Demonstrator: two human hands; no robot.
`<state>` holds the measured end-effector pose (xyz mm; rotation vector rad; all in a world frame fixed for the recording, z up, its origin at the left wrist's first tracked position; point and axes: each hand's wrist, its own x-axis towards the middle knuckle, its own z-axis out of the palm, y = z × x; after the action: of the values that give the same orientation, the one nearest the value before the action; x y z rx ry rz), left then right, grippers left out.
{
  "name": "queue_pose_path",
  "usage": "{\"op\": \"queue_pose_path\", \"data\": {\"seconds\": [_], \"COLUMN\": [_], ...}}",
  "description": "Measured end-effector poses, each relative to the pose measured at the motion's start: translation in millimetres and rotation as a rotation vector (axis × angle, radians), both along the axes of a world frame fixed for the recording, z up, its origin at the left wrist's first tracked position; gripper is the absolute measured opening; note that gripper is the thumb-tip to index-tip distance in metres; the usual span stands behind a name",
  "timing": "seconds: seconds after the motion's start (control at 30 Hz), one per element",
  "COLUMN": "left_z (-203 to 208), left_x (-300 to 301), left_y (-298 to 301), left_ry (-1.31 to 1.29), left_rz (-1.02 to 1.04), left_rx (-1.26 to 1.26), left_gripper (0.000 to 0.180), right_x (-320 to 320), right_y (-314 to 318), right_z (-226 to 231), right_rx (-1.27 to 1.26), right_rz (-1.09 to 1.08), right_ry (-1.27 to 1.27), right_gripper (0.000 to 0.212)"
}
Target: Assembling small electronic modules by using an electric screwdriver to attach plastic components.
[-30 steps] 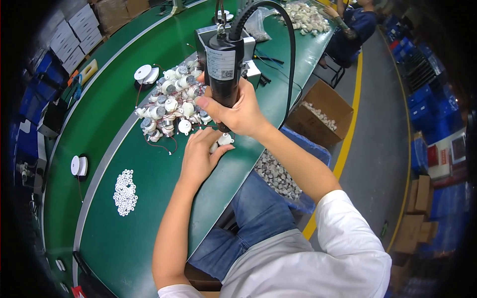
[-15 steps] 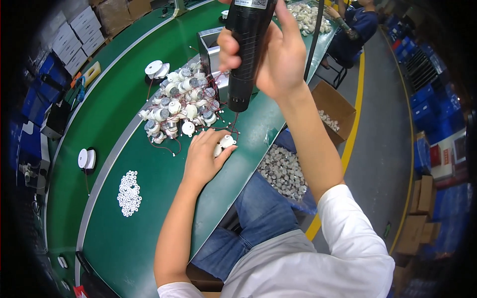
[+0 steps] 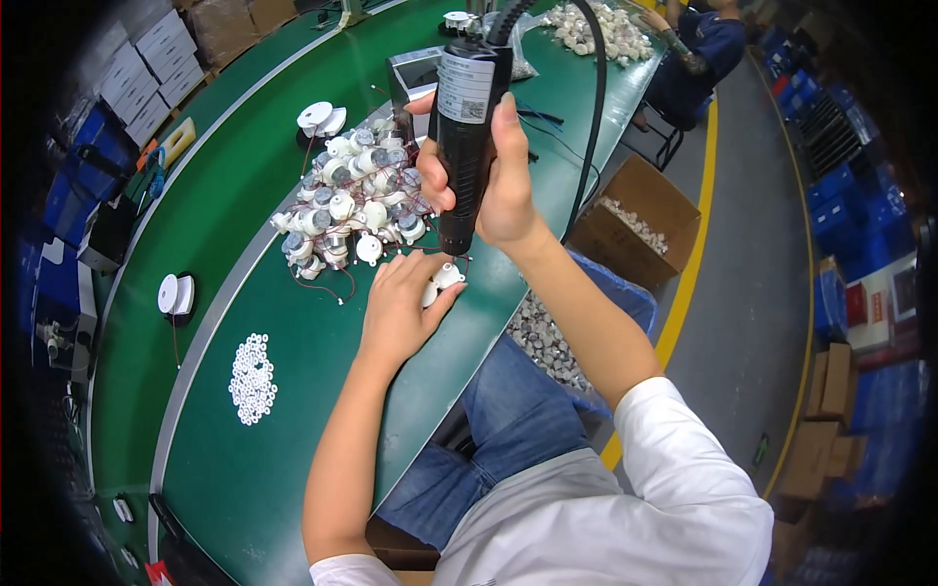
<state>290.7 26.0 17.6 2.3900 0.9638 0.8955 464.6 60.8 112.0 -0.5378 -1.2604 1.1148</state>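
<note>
My right hand is wrapped round an upright black electric screwdriver, whose cord leaves from its top. Its lower tip is just above a small white plastic housing on the green bench; whether they touch I cannot tell. My left hand rests on the bench, closed round that housing between thumb and fingers. Just beyond my left fingers lies a heap of white and grey small motors with thin red wires. Small white rings lie in a pile left of my left forearm.
A green conveyor belt carrying white round parts curves along the left. A metal box stands behind the heap. At right are a blue-lined bin of grey parts and a cardboard box. Someone sits at far right.
My right hand has brought the screwdriver down and nearer the white housing. The left hand stays put. White round parts on the belt have shifted slightly away from me.
</note>
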Motion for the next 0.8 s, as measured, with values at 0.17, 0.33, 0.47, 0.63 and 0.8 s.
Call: {"op": "queue_pose_path", "data": {"seconds": [0.17, 0.33, 0.47, 0.63, 0.8], "left_z": [3, 5, 8, 6, 7], "left_x": [0, -1, -1, -1, -1], "left_y": [0, -1, -2, -1, -2], "left_ry": [0.044, 0.066, 0.033, 0.047, 0.048], "left_rz": [-0.038, -0.037, -0.053, -0.055, -0.054], "left_rx": [0.025, 0.017, -0.002, -0.009, 0.001], "left_gripper": [0.035, 0.031, 0.031, 0.031, 0.028], "right_x": [0, 2, 3, 3, 4], "right_y": [0, -1, -3, -8, -6], "right_z": [-7, -14, -15, -10, -16], "right_rx": [0.001, -0.016, -0.018, -0.016, -0.001], "right_rz": [0.021, 0.003, 0.000, -0.010, -0.034], "right_ry": [0.051, 0.074, 0.144, 0.174, 0.162], "right_gripper": [0.085, 0.088, 0.090, 0.090, 0.089]}}
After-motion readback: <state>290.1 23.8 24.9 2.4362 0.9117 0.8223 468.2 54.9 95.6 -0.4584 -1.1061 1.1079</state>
